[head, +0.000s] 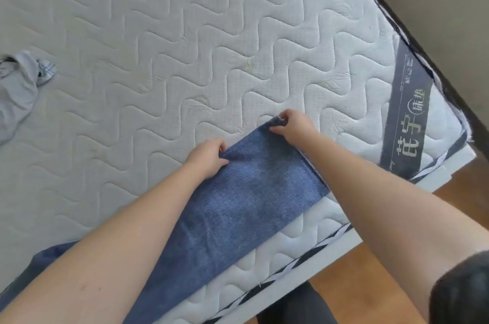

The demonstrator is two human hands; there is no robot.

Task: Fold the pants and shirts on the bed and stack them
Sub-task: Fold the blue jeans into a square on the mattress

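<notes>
Quilted white fabric with a wavy stitched pattern covers the bed [158, 45] under you, a bare mattress filling most of the view. A dark label [404, 117] with pale characters runs across its corner, well beyond your right hand, and a dark strip edges the mattress on that side. Wooden floor [391, 265] shows past the near edge, below your right forearm. A crumpled pale shirt [18, 93] lies far off to the left of your left hand, apart from everything else. The blue denim pants [238, 212] lie flat along the near edge of the bed, stretching from your fingers back toward you and passing under your left forearm. Both your arms reach forward over the denim, bare to the elbow, with a dark sleeve [463, 289] at your right upper arm. Your left hand [207, 155] pinches the near corner of the pants' far end, fingers closed on the cloth. Your right hand [292, 125] is a little farther out, its fingers closed on the other corner of that same end.
</notes>
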